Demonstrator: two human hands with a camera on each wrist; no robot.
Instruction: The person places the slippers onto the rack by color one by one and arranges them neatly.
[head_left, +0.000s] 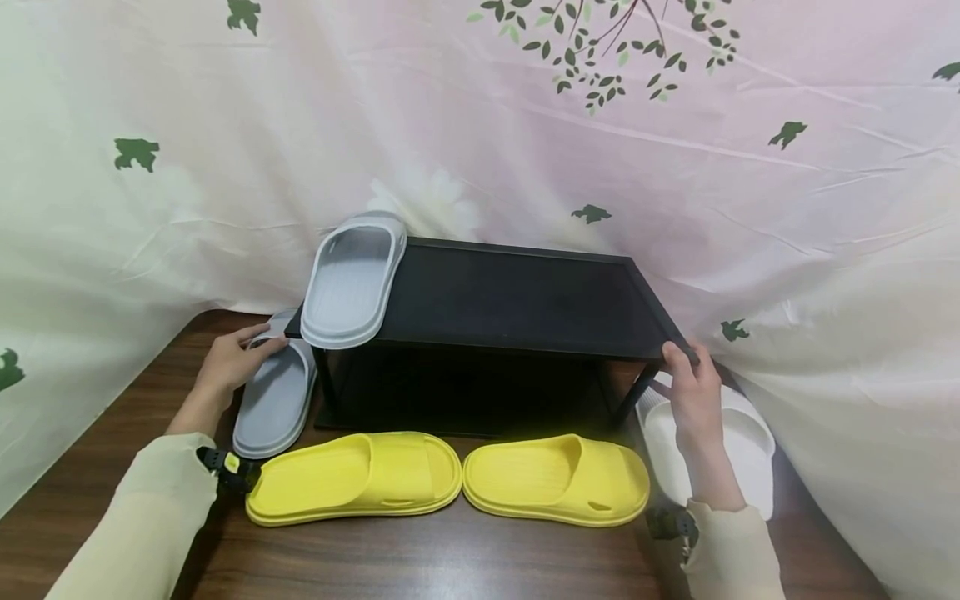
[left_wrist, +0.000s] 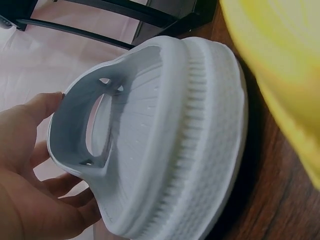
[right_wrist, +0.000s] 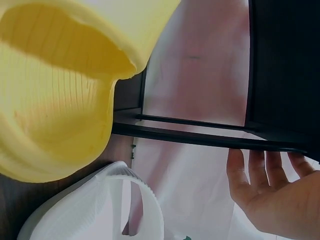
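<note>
A black shoe rack [head_left: 510,300] stands at the back of the wooden surface, a light grey slipper [head_left: 348,283] on its top left. To its left lies a second grey slipper [head_left: 277,387]; my left hand [head_left: 236,358] holds that one by its strap, thumb and fingers at the strap's edges in the left wrist view. My right hand [head_left: 697,400] grips the rack's front right corner, its fingertips against the side edge in the right wrist view. Beneath that hand, right of the rack, is a white slipper [head_left: 742,450], partly hidden by the forearm.
Two yellow slippers, a left one [head_left: 315,479] and a right one [head_left: 525,475], lie end to end in front of the rack. A pale cloth [head_left: 465,142] with printed leaves hangs behind and at both sides. The wooden surface [head_left: 420,558] extends toward me.
</note>
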